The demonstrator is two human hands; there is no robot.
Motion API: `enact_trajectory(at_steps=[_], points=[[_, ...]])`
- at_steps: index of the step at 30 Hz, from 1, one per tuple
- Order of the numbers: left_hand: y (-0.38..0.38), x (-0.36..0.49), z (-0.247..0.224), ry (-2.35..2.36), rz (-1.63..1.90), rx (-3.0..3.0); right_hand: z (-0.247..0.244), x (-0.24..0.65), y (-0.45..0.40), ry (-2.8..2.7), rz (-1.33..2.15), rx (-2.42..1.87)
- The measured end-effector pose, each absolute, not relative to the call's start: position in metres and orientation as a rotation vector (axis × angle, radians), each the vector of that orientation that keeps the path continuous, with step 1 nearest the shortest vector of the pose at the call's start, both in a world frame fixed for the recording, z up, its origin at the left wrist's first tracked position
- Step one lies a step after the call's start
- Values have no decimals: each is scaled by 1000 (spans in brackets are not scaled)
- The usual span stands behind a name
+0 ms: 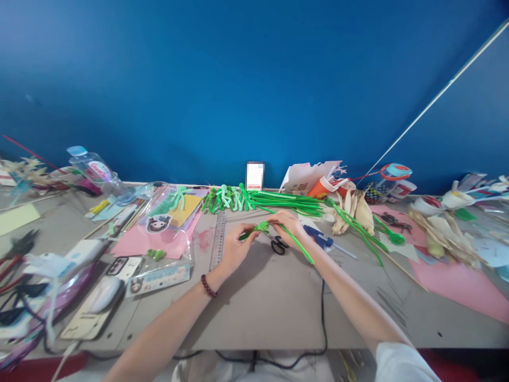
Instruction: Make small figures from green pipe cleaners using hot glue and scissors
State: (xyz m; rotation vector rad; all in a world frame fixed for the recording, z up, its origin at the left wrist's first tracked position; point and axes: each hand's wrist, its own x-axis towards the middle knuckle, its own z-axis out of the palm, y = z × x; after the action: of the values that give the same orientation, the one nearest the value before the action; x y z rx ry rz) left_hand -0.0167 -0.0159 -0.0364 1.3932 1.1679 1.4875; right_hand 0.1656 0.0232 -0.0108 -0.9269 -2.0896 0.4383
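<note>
My left hand pinches a small coiled green pipe-cleaner piece from its left side. On the right of the coil, my right hand has its fingers closed on a long green pipe cleaner, whose free end sticks out toward the lower right. Black-handled scissors lie on the table just below and between the hands. A bundle of green pipe cleaners rests behind the hands, with several curled light and dark green pieces at its left end.
A steel ruler lies left of my left hand. A blue glue gun is beside my right wrist. Near the wall stand a phone and orange cups. Pink paper, a white mouse and a black cable are around.
</note>
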Motion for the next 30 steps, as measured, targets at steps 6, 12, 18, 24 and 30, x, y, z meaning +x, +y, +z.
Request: enact_trajectory(at_steps=[6,12,18,24,30], points=[[-15,-16,-38,1152,1450,1325,-14,166,25,-2055,458,-934],[-16,-16,-36,1152,1436,1359,-15,164,25,-2056,449,-945],[-17,-16,-36,1221,1418,1357,-12,161,22,-2033,488,-947],[-14,-17,-38,1273,1464,1357,-10,162,16,-2086,464,-908],[-9,-20,-45,1230,1485,1306,-8,160,12,-2186,376,-830]])
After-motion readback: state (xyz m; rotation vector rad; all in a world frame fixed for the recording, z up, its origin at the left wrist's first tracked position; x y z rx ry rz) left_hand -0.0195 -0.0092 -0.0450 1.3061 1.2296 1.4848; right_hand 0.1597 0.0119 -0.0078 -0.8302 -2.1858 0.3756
